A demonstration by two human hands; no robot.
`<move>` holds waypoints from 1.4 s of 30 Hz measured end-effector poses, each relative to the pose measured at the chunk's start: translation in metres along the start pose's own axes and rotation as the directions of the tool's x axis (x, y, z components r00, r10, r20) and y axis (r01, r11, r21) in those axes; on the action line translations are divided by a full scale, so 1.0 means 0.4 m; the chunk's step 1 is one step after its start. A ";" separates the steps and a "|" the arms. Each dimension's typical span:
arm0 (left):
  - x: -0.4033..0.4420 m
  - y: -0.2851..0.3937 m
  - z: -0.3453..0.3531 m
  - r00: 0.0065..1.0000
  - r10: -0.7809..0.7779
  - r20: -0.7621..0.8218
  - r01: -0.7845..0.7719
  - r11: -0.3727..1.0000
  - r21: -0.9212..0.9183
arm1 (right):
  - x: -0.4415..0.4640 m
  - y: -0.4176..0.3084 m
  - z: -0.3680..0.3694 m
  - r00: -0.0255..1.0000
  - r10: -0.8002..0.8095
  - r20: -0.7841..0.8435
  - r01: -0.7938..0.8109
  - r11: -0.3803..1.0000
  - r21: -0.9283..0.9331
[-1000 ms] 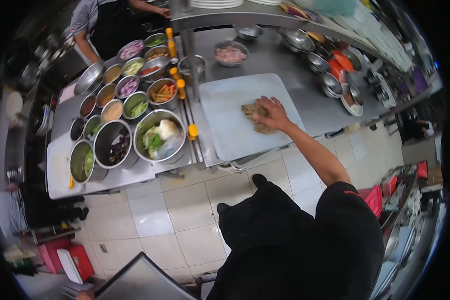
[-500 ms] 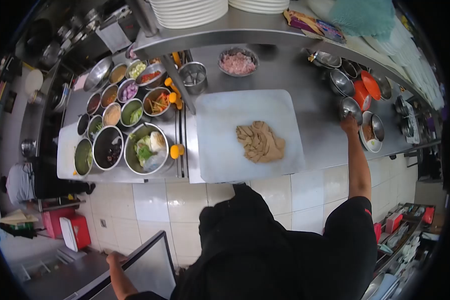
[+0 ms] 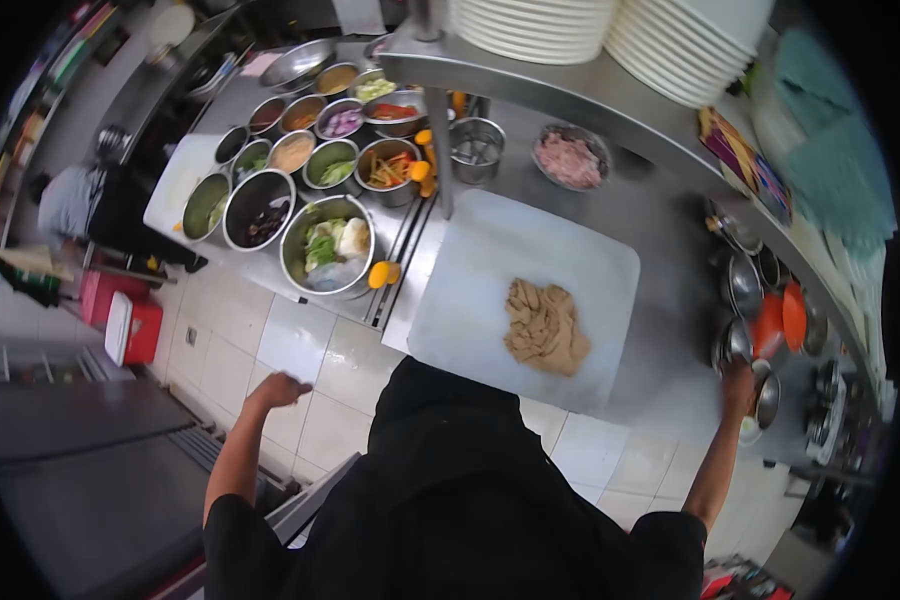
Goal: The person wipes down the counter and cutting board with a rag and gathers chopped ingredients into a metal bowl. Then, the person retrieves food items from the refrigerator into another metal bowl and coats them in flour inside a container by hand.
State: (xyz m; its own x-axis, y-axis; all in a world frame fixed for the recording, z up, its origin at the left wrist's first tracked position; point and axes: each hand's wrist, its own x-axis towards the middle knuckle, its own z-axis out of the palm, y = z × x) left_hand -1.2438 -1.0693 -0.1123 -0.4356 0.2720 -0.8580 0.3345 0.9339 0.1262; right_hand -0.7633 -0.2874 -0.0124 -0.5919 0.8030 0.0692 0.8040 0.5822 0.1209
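Note:
A crumpled brown cloth [image 3: 547,328] lies on the white cutting board [image 3: 470,290]. To the right, my right hand [image 3: 738,380] is closed at the rim of a small metal bowl [image 3: 733,342]; the exact grip is partly hidden. My left hand [image 3: 285,389] hangs over the floor tiles, away from the counter, its fingers loosely together and their inner side hard to see. Beyond the board stands a metal bowl of pale pink meat [image 3: 570,158].
Metal pots of cut vegetables [image 3: 327,246] stand left of the board. A raised shelf [image 3: 570,85] with stacked white plates [image 3: 535,28] crosses above the counter. Red bowls [image 3: 782,320] sit at the right. Another person [image 3: 75,200] stands far left.
My right hand has left the cloth and reached the metal bowls at the right. My left hand has come off the panel edge at the lower left and moved up. The view has turned.

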 end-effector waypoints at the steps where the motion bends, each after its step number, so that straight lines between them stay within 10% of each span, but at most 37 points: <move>1: -0.038 0.069 -0.031 0.988 0.046 -0.148 -0.052 0.998 -0.041 | 0.001 0.009 -0.001 0.998 0.006 -0.058 -0.003 0.999 0.049; 6: -0.243 0.363 -0.196 0.909 0.168 -0.380 -0.202 0.978 -0.051 | 0.001 -0.129 -0.168 0.952 0.035 -0.303 0.050 0.962 0.269; 8: -0.299 0.452 -0.242 0.852 0.251 -0.459 -0.453 0.793 -0.407 | -0.037 -0.329 -0.292 0.979 0.071 -0.188 0.008 0.921 0.390; 10: -0.288 0.516 -0.259 0.790 0.324 -0.521 -0.613 0.408 -0.676 | -0.069 -0.529 -0.319 0.951 -0.080 -0.300 0.277 0.658 0.700; 12: -0.281 0.571 -0.317 0.782 0.359 -0.510 -0.608 0.255 -0.752 | -0.125 -0.804 -0.431 0.895 -0.318 -0.314 0.447 0.663 0.601; 15: -0.237 0.543 -0.420 0.831 0.410 -0.376 -0.454 0.109 -0.884 | -0.141 -1.115 -0.458 0.496 -0.695 -0.521 0.821 0.180 0.543; 18: -0.148 0.448 -0.500 0.812 0.259 -0.522 -0.556 0.074 -0.828 | -0.148 -1.385 -0.485 0.280 -0.802 -0.527 0.810 -0.097 0.578; 21: -0.061 0.269 -0.588 0.798 0.232 -0.557 -0.558 -0.068 -0.827 | -0.116 -1.596 -0.500 0.359 -0.740 -0.568 0.662 -0.227 0.714; 24: -0.036 0.142 -0.677 0.788 0.143 -0.599 -0.574 -0.180 -0.799 | 0.023 -1.729 -0.479 0.637 -0.511 -0.577 0.687 0.037 0.725; 27: 0.025 0.015 -0.748 0.771 0.093 -0.630 -0.605 -0.203 -0.770 | 0.228 -1.816 -0.451 0.947 -0.243 -0.212 0.305 0.463 0.832; 36: 0.093 -0.165 -0.854 0.786 -0.017 -0.618 -0.606 -0.217 -0.765 | 0.346 -1.936 -0.278 0.990 -0.069 -0.125 0.113 0.912 0.395; 42: 0.130 -0.178 -0.836 0.825 0.003 -0.565 -0.546 -0.250 -0.800 | 0.354 -1.950 -0.218 0.988 -0.108 -0.113 0.146 0.897 0.417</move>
State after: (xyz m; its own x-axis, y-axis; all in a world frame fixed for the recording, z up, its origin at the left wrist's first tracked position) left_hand -1.5697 -1.0440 0.0006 -0.8303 0.3585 -0.4267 -0.5139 -0.1961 0.8351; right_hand -1.4793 -0.6388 -0.0106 -0.6782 0.7157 0.1668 0.6585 0.6926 -0.2944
